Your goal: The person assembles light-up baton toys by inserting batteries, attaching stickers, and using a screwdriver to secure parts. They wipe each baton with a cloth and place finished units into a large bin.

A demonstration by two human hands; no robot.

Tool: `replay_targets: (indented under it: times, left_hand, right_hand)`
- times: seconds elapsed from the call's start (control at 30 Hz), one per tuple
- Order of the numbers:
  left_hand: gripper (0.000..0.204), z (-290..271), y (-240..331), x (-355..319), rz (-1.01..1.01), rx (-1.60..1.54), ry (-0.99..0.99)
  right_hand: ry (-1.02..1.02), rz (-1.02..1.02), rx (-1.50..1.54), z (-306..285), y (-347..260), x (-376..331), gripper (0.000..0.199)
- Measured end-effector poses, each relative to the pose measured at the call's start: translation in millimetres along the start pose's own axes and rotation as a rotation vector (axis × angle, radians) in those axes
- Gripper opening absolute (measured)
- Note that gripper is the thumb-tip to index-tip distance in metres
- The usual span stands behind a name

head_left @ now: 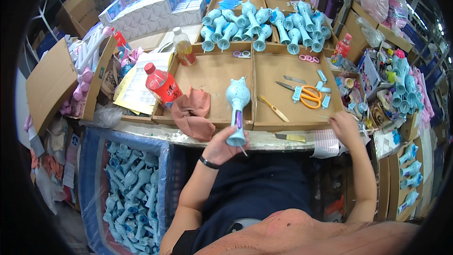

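My left hand (222, 145) is wrapped around the flared lower end of a light blue plastic toy wand (237, 94). The wand stands upright over the front edge of the cardboard tray, round spotted head on top, with a purple strip in its handle. A thin pin sticks out below its base. At the tray's right front corner, my right hand (345, 126) is closed, fingertips pinching a thin light stick (323, 116). Orange-handled scissors (309, 97), small blue pieces (325, 101) and a yellow-handled brush (274, 109) lie nearby in the tray.
More blue wands (250, 23) fill the trays behind, and a blue-lined bin (167, 179) holds many others. A red-capped bottle (162, 84) and pink cloth (192, 113) sit left. A knife (289, 137) lies along the table edge. Cluttered boxes (377, 85) stand right.
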State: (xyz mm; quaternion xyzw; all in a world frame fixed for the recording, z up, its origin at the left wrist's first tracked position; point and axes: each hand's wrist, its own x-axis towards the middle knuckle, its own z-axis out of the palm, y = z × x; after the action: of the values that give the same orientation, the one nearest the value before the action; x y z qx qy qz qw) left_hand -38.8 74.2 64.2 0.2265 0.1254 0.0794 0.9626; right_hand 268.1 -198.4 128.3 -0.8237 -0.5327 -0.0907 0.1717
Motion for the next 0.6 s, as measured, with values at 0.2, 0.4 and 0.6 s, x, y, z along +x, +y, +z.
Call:
replay_targets:
  times: [0.2, 0.4, 0.6]
  left_hand:
    - [0.047, 0.6, -42.3, -26.8, 0.089, -0.021, -0.050]
    - [0.052, -3.5, -66.9, -25.6, 0.163, -0.093, -0.055]
    - [0.046, 1.4, -62.0, -18.0, 0.194, 0.043, 0.163]
  right_hand:
    - [-0.227, 0.077, 0.021, 48.5, -31.7, 54.6, 0.014]
    - [-0.002, -0.092, 0.596, 68.4, -126.9, 26.0, 0.022]
    - [-0.055, -0.329, 0.572, 95.5, -186.0, 27.7, 0.044]
